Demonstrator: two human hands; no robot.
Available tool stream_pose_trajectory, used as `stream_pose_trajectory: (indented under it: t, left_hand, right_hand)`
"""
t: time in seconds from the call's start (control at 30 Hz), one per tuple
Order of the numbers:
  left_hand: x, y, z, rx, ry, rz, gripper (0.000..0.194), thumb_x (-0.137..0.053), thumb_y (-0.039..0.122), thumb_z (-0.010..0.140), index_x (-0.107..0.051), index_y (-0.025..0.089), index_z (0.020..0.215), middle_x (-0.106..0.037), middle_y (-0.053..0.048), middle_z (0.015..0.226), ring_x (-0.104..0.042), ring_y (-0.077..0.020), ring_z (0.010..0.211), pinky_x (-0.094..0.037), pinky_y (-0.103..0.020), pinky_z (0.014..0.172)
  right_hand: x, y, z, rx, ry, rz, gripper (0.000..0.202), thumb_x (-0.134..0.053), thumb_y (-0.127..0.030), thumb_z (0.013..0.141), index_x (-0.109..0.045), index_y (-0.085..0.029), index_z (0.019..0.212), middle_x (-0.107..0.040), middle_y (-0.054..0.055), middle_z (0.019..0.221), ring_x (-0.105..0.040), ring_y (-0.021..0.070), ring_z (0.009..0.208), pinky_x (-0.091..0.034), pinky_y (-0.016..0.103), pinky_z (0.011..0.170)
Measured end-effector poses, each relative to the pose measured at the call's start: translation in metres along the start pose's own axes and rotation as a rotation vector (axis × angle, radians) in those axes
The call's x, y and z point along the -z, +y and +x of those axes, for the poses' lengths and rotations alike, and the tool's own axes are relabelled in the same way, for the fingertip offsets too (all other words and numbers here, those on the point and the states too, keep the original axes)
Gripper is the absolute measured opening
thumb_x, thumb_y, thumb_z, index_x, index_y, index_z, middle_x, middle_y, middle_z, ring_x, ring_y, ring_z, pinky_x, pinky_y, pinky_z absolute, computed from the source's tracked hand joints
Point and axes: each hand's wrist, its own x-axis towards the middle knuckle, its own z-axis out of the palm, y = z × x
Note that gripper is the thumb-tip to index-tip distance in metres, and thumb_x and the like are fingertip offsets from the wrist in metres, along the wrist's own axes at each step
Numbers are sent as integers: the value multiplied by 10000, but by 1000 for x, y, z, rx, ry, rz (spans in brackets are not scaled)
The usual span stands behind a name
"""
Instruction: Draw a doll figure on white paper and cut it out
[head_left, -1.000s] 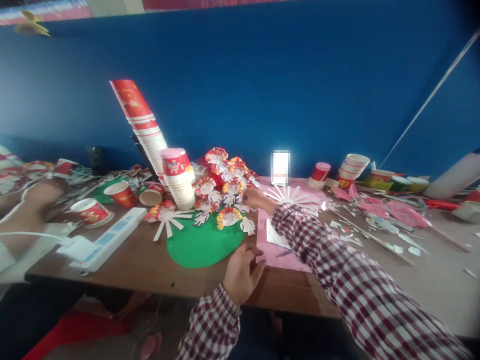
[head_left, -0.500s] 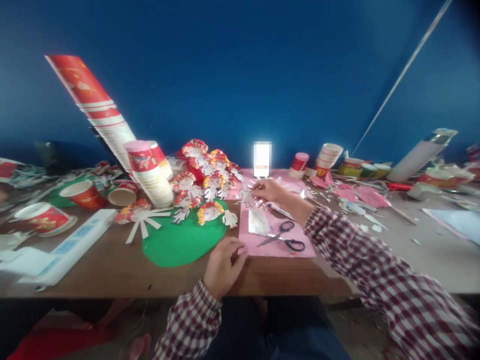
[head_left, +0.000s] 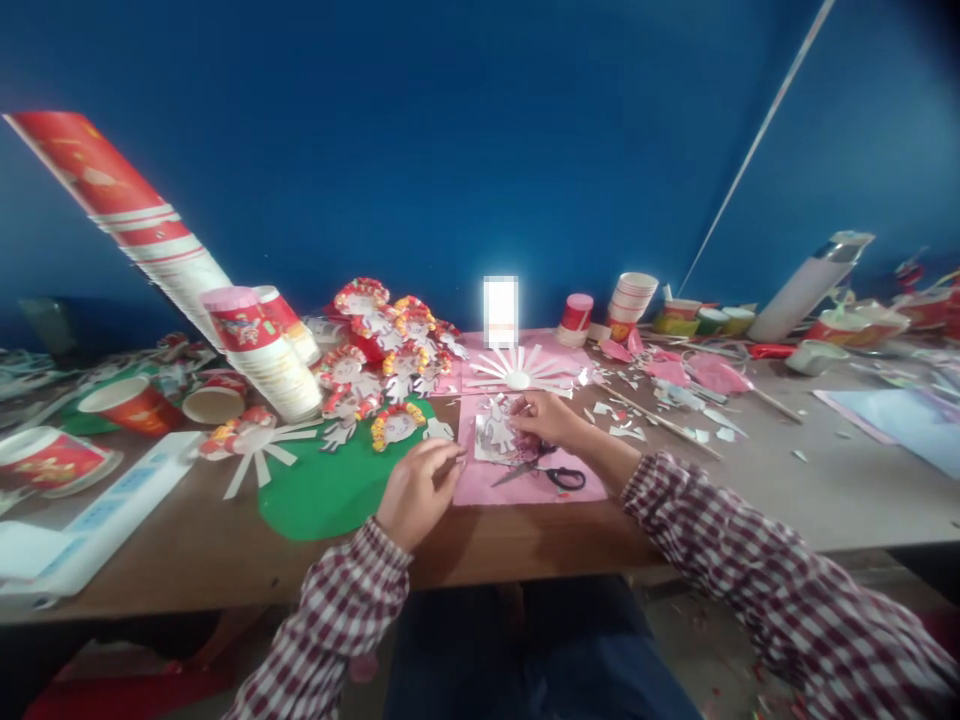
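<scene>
My right hand (head_left: 551, 425) pinches a small paper cutout figure (head_left: 499, 428) by its edge, over a whitish piece of paper on the pink sheet (head_left: 469, 485). Black-handled scissors (head_left: 566, 479) lie open just below that hand. My left hand (head_left: 420, 485) hovers at the left edge of the pink sheet, fingers bent toward the thumb; whether anything is between its fingertips is too small to tell. A white cup cut into spread strips (head_left: 517, 379) lies behind my right hand. Left of the sheet, a green oval mat (head_left: 322, 500) bears paper figures with red and yellow trim.
Stacked paper cups (head_left: 262, 365) lean at the left, beside loose red cups (head_left: 131, 405) and a long white box (head_left: 112, 515). A lit phone (head_left: 500, 312) stands at the back. Pink scraps (head_left: 712, 373), sticks and paper bits litter the right side.
My right hand has drawn back toward me with the cutout, uncovering the strip-cut cup. My left hand has risen slightly. The whole view has shifted, with the things on the table appearing further left.
</scene>
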Motion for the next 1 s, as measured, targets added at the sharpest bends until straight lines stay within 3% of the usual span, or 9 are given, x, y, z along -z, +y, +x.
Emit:
stream_pose_trajectory:
  t: [0.2, 0.37, 0.63, 1.0]
  left_hand:
    - [-13, -13, 41, -52, 11, 66, 181, -521, 186, 850, -663, 173, 960, -665, -73, 962, -625, -189, 899, -508, -332, 828]
    - [-29, -20, 60, -78, -31, 70, 201, -527, 155, 835, -671, 171, 975, -669, -74, 986, -625, -193, 907, -506, -333, 834]
    - [-45, -36, 57, -82, -158, 35, 150, -583, 195, 823, -690, 193, 927, -685, -55, 920, -612, -204, 894, -488, -347, 827]
    - [-49, -32, 52, -134, -182, 60, 136, -590, 233, 826, -701, 191, 894, -680, -57, 939, -592, -195, 875, -478, -350, 815]
  right_hand:
    - [-6, 4, 11, 31, -5, -35, 100, -633, -134, 752, -537, -145, 778, -608, -17, 510, -559, 96, 414, -414, 159, 370]
    - [-9, 11, 14, 42, 1, -84, 109, -631, -175, 752, -526, -164, 721, -578, -38, 476, -525, 93, 375, -401, 175, 357]
    - [-12, 20, 15, 96, 36, -177, 91, -634, -182, 729, -547, -160, 713, -575, -40, 489, -505, 74, 389, -337, 161, 384]
    - [-11, 21, 12, 197, 83, -307, 105, -645, -239, 750, -581, -154, 744, -627, -5, 594, -535, 104, 488, -359, 203, 462]
